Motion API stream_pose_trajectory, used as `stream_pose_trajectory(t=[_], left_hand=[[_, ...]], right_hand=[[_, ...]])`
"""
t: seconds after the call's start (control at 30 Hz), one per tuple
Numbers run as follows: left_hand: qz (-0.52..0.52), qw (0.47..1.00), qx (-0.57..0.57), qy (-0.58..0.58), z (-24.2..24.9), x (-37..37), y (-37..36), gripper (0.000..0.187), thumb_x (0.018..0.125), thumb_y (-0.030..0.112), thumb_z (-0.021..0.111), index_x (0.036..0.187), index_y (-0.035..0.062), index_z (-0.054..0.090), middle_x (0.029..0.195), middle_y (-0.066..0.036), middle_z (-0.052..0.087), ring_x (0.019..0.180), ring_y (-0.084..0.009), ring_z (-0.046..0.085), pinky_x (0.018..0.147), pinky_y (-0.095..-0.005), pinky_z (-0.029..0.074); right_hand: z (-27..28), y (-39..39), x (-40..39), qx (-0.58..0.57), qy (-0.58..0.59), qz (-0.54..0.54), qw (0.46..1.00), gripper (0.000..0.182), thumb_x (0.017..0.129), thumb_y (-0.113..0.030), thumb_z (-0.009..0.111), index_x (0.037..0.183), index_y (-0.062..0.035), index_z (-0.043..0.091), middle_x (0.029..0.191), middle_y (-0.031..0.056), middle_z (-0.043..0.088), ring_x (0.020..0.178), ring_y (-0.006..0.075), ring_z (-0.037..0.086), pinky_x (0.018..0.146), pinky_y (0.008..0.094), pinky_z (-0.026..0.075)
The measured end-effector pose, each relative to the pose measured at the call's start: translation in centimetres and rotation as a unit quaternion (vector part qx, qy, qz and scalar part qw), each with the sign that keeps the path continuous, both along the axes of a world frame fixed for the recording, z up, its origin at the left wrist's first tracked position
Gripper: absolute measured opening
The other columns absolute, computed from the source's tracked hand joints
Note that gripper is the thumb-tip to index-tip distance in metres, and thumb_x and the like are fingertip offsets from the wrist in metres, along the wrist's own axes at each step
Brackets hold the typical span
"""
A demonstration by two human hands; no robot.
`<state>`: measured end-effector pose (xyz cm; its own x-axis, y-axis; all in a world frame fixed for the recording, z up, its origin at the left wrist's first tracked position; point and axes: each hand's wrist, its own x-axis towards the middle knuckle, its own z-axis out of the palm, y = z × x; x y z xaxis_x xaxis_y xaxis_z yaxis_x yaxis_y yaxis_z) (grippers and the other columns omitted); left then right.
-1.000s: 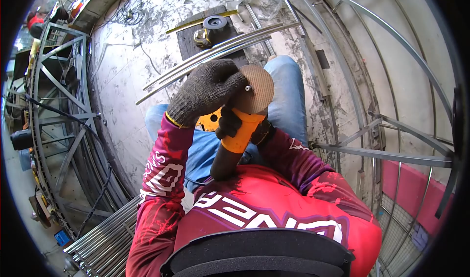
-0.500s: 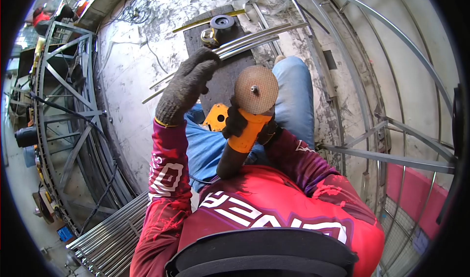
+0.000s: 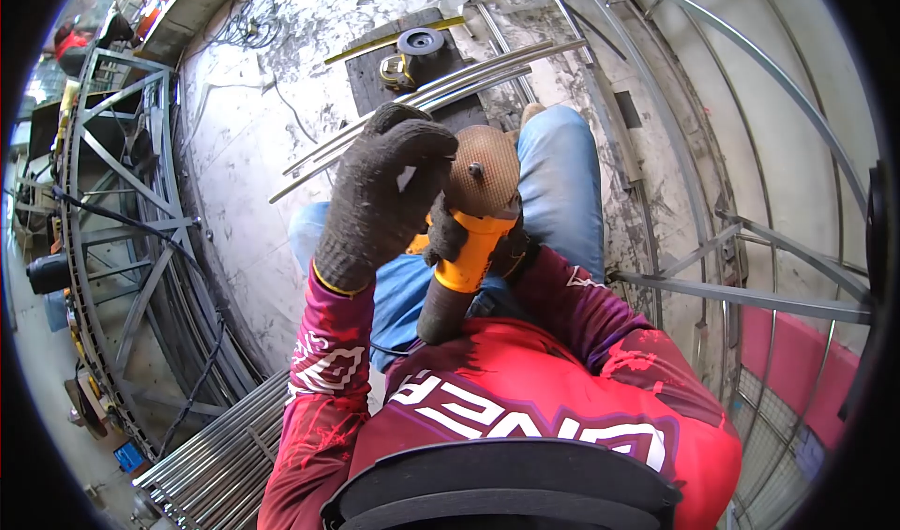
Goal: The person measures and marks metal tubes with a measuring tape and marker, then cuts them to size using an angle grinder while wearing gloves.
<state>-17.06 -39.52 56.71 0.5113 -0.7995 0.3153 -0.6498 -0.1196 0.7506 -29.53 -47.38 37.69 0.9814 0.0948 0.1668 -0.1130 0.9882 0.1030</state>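
Note:
An orange angle grinder (image 3: 466,249) stands upright in front of my chest, its round brown cutting disc (image 3: 487,169) facing me. My right hand (image 3: 457,239), in a dark glove, grips the grinder's orange body just under the head. My left hand (image 3: 384,197), in a dark knitted glove, is raised against the left side of the disc, fingers curled over its edge near the centre nut. Both legs in blue jeans (image 3: 562,183) lie below the tool.
Curved steel tubes (image 3: 422,99) lie across a dark board (image 3: 412,71) on the floor, with a tape measure (image 3: 394,69), a spare disc (image 3: 421,41) and a yellow ruler. Welded curved frames stand at left (image 3: 112,211) and right (image 3: 750,286). Straight tubes (image 3: 216,446) are stacked at lower left.
My left hand came off the disc and lifted toward the tubes, then returned onto the disc's left edge. The grinder stayed in my right hand, shifting only slightly.

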Motion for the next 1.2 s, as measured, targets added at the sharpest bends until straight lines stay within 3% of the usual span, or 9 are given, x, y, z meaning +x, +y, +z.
stream_pose_trajectory(t=[0.07, 0.17, 0.27, 0.37, 0.47, 0.53, 0.97, 1.07, 1.2], left_hand=[[0.007, 1.000, 0.010, -0.013, 0.2, -1.1, -0.5, 0.016, 0.082, -0.002, 0.071, 0.097, 0.0034, 0.069, 0.093, -0.013, 0.066, 0.088, -0.0318, 0.068, 0.075, -0.0384, 0.054], [0.006, 0.995, 0.024, -0.100, 0.0, -2.5, -1.1, 0.017, 0.082, -0.003, 0.071, 0.099, 0.0021, 0.069, 0.094, -0.014, 0.066, 0.089, -0.0316, 0.068, 0.078, -0.0392, 0.055], [0.008, 0.993, 0.029, -0.114, -0.3, -2.8, -1.1, 0.017, 0.082, -0.002, 0.072, 0.098, 0.0032, 0.069, 0.094, -0.015, 0.066, 0.090, -0.0342, 0.068, 0.079, -0.0413, 0.055], [0.018, 0.991, 0.019, -0.132, -0.7, -2.7, -0.7, 0.017, 0.081, -0.001, 0.073, 0.097, 0.0036, 0.068, 0.096, -0.015, 0.066, 0.092, -0.0342, 0.068, 0.080, -0.0403, 0.055], [-0.006, 0.993, -0.003, -0.114, -1.3, -2.4, -0.6, 0.020, 0.079, 0.005, 0.073, 0.098, 0.0069, 0.067, 0.094, -0.013, 0.063, 0.088, -0.0349, 0.065, 0.074, -0.0439, 0.054], [-0.012, 0.996, 0.000, -0.089, -0.9, -2.8, -0.6, 0.019, 0.079, 0.005, 0.074, 0.096, 0.0069, 0.067, 0.095, -0.013, 0.063, 0.087, -0.0347, 0.066, 0.074, -0.0434, 0.054], [-0.024, 0.999, 0.024, -0.021, -1.3, -1.4, -0.6, 0.009, 0.080, 0.005, 0.071, 0.088, 0.0050, 0.068, 0.096, -0.015, 0.064, 0.087, -0.0352, 0.067, 0.076, -0.0417, 0.055], [-0.028, 0.999, 0.022, -0.004, -1.1, -1.4, -0.6, 0.010, 0.080, 0.005, 0.071, 0.089, 0.0048, 0.068, 0.098, -0.015, 0.064, 0.090, -0.0358, 0.067, 0.078, -0.0420, 0.055], [-0.035, 0.997, 0.047, 0.040, -0.9, -1.3, -0.6, 0.010, 0.079, 0.004, 0.071, 0.088, 0.0044, 0.068, 0.099, -0.016, 0.065, 0.095, -0.0359, 0.067, 0.080, -0.0424, 0.055]], right_hand=[[-1.0, 0.1, 0.0, 0.034, -0.067, 0.006, 0.997, 0.082, 0.096, -0.070, 0.030, 0.138, -0.0032, 0.050, 0.107, 0.0221, 0.065, 0.089, 0.0373, 0.066, 0.085, 0.0533, 0.054], [-2.8, 0.0, -0.9, -0.650, 0.128, -0.200, 0.722, 0.071, 0.103, -0.060, 0.028, 0.147, -0.0062, 0.045, 0.129, 0.0203, 0.062, 0.113, 0.0354, 0.064, 0.100, 0.0527, 0.051], [-5.0, 0.4, -0.5, -0.362, 0.074, -0.197, 0.908, 0.058, 0.109, -0.045, 0.027, 0.153, -0.0089, 0.040, 0.146, 0.0167, 0.053, 0.133, 0.0318, 0.055, 0.114, 0.0481, 0.044], [-4.0, -0.5, -1.1, -0.808, 0.017, -0.254, 0.532, 0.061, 0.108, -0.038, 0.045, 0.160, -0.0111, 0.026, 0.157, 0.0132, 0.041, 0.144, 0.0301, 0.042, 0.120, 0.0454, 0.037], [-4.2, -0.3, -1.0, -0.733, 0.001, -0.259, 0.629, 0.057, 0.110, -0.037, 0.040, 0.159, -0.0107, 0.027, 0.158, 0.0123, 0.040, 0.144, 0.0284, 0.042, 0.122, 0.0445, 0.035], [-4.5, -0.6, -0.7, -0.092, -0.029, -0.111, 0.989, 0.056, 0.111, -0.038, 0.035, 0.159, -0.0111, 0.027, 0.158, 0.0117, 0.040, 0.145, 0.0274, 0.041, 0.123, 0.0452, 0.032], [-1.5, -1.0, -1.1, -0.614, 0.002, -0.254, 0.747, 0.056, 0.112, -0.041, 0.033, 0.159, -0.0117, 0.028, 0.157, 0.0134, 0.041, 0.145, 0.0260, 0.041, 0.122, 0.0437, 0.033], [-1.7, -1.0, -0.7, -0.253, -0.052, -0.146, 0.955, 0.056, 0.112, -0.043, 0.030, 0.158, -0.0117, 0.029, 0.156, 0.0134, 0.042, 0.143, 0.0267, 0.044, 0.121, 0.0440, 0.035], [-2.8, -0.6, -0.9, -0.493, 0.019, -0.225, 0.840, 0.049, 0.111, -0.034, 0.033, 0.154, -0.0093, 0.035, 0.147, 0.0144, 0.051, 0.133, 0.0277, 0.054, 0.111, 0.0446, 0.046]])
